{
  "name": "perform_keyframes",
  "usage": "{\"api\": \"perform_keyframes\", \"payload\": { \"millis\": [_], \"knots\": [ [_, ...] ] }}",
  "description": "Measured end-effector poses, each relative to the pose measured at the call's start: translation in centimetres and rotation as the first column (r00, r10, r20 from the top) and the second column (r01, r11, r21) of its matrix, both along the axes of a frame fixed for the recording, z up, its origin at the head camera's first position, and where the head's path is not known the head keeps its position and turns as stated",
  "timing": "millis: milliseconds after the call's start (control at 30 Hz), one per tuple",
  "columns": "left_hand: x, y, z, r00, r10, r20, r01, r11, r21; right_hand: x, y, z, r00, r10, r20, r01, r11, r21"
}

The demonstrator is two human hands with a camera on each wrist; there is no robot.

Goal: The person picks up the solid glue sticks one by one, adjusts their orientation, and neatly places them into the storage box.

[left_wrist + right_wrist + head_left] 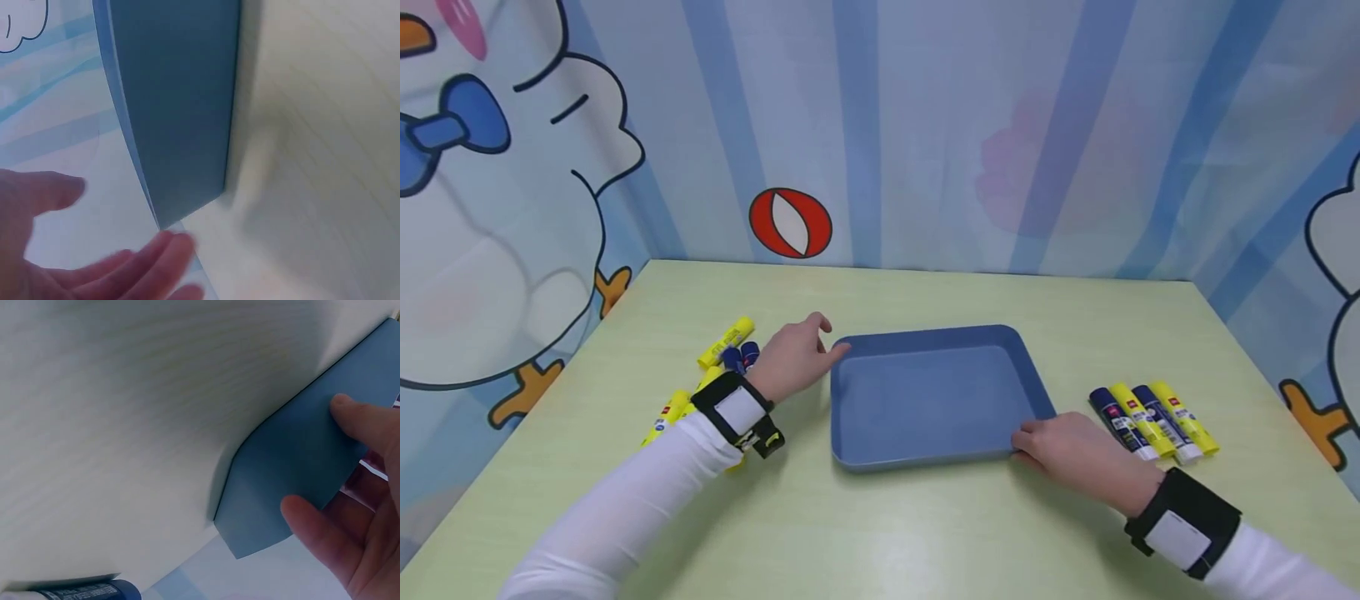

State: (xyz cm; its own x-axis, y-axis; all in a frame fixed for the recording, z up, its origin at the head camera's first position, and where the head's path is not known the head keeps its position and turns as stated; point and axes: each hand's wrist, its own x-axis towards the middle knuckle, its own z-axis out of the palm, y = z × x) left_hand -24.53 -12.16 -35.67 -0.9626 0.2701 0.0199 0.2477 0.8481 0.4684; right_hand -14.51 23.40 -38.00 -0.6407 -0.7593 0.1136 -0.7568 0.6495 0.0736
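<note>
A shallow blue tray [925, 400] lies on the table in the head view. My left hand [797, 354] is at its far left corner, thumb near the rim and fingers loosely bent, holding nothing. In the left wrist view, those fingers [159, 262] are near the end of the tray's outer wall [175, 112]; whether they touch is unclear. My right hand [1078, 458] grips the near right corner of the tray. The right wrist view shows fingertips [344, 409] against the outer wall [281, 469], with other fingers bent beyond the rim.
Right of the tray, several yellow and dark blue glue sticks [1153, 421] lie side by side. More yellow and blue sticks [726, 342] lie left, partly hidden by my left arm. A printed blue curtain [910, 133] stands behind the table [895, 533].
</note>
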Motion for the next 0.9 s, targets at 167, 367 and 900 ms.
{"api": "perform_keyframes", "payload": {
  "millis": [167,367,900],
  "knots": [
    [-0.1,0.2,-0.2,0.982,0.028,0.188,-0.032,0.999,0.018,0.4,-0.1,0.0,1.000,-0.002,-0.002,0.002,1.000,-0.002],
    [-0.7,1.1,-1.1,0.962,-0.008,0.272,-0.007,0.999,0.054,0.9,-0.2,0.1,1.000,-0.013,0.018,0.013,1.000,0.004],
    [-2.3,2.7,-1.5,0.980,-0.038,0.195,0.042,0.999,-0.019,1.3,-0.1,0.0,0.997,-0.053,0.053,0.054,0.998,-0.023]
  ]
}}
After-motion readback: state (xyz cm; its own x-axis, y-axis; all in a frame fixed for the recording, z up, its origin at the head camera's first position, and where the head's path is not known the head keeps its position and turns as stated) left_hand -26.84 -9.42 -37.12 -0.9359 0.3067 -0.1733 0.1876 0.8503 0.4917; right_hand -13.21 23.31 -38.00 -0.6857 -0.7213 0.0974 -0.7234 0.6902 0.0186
